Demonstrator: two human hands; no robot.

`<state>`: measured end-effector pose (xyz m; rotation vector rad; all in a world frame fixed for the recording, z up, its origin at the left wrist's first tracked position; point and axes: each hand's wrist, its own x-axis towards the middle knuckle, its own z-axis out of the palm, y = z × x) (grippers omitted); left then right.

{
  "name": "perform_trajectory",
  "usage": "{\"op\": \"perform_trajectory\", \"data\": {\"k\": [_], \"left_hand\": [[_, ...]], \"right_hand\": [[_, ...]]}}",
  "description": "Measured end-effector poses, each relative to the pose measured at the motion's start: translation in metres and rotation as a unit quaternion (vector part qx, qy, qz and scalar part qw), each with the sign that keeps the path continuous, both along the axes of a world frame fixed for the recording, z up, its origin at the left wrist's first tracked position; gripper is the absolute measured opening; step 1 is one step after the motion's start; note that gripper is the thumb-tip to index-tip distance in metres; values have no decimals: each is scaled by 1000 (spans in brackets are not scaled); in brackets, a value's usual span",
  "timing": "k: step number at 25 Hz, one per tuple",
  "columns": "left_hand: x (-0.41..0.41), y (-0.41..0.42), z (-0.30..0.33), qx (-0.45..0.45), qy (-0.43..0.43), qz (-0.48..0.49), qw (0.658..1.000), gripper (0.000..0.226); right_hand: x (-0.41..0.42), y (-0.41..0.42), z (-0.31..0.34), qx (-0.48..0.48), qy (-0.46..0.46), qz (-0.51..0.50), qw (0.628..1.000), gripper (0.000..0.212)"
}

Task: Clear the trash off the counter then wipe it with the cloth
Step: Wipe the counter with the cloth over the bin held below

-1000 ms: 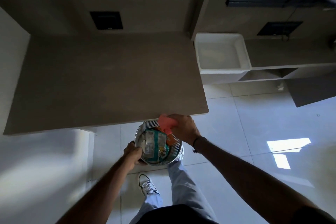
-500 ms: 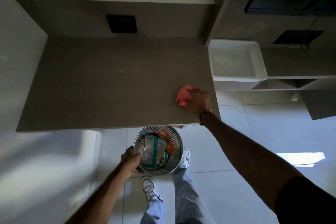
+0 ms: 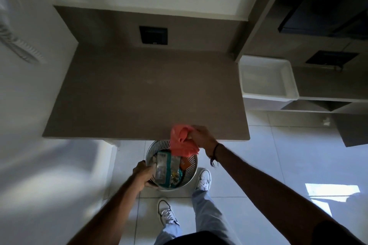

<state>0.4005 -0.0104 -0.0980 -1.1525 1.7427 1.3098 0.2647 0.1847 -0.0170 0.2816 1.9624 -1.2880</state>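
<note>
The brown counter (image 3: pixel 143 93) fills the middle of the view, with nothing lying on its top. My right hand (image 3: pixel 202 137) grips an orange-pink cloth (image 3: pixel 182 142) at the counter's front edge; the cloth hangs down past the edge over the bin. My left hand (image 3: pixel 144 174) holds the rim of a round perforated metal bin (image 3: pixel 192 167) just below the counter edge. Inside the bin lie a teal-and-white wrapper (image 3: pixel 168 169) and other crumpled packets.
A white rectangular tub (image 3: pixel 267 77) sits on a lower shelf to the right of the counter. A dark wall socket (image 3: pixel 153 35) is on the backsplash. White walls close in on the left; glossy floor tiles and my shoes (image 3: pixel 166 213) lie below.
My right hand has pulled the cloth from the counter's right part back to the front edge, above the bin. The left hand has kept hold of the bin.
</note>
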Motion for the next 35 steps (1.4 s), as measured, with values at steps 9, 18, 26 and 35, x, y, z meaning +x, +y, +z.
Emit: {"op": "perform_trajectory", "data": {"k": [9,18,26,35], "left_hand": [[2,-27,6,-44,-2,-24,999,25],[-11,-54,0,-13,-23,65,998,28],[-22,-69,7,-17,-28,101,994,41],[-16,-71,25,3,17,161,987,39]], "right_hand": [[-86,29,3,245,185,-56,950,52],[-153,-90,-56,307,304,212,876,91],[-245,-178,-70,284,413,322,803,89],[-225,-175,-74,171,479,467,723,82]]}}
